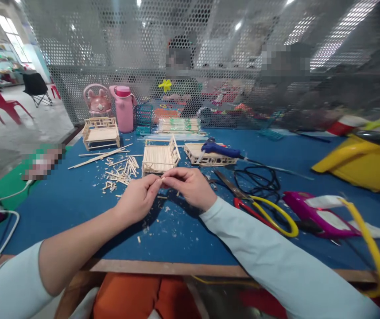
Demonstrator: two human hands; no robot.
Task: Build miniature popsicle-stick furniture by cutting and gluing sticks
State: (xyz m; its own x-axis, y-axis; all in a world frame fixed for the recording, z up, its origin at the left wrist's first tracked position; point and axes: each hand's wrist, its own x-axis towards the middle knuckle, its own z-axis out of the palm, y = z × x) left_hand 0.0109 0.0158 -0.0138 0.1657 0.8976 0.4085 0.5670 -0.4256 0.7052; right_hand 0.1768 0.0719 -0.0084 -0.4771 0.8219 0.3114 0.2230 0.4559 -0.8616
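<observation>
Two bare hands meet at a tiny wooden piece (162,179) above the blue worktop (190,248)
Left to right: a miniature wooden bench (101,134), a heap of short cut sticks (122,175), then the left hand (137,198), thumb and forefinger pinched on the piece; a miniature wooden bed (159,157) just beyond; the right hand (193,188) — fingers closed on the same piece; a blue glue gun (221,149) over a low wooden frame (196,156); lastly, yellow-handled scissors (274,212) near a black cable (259,182)
</observation>
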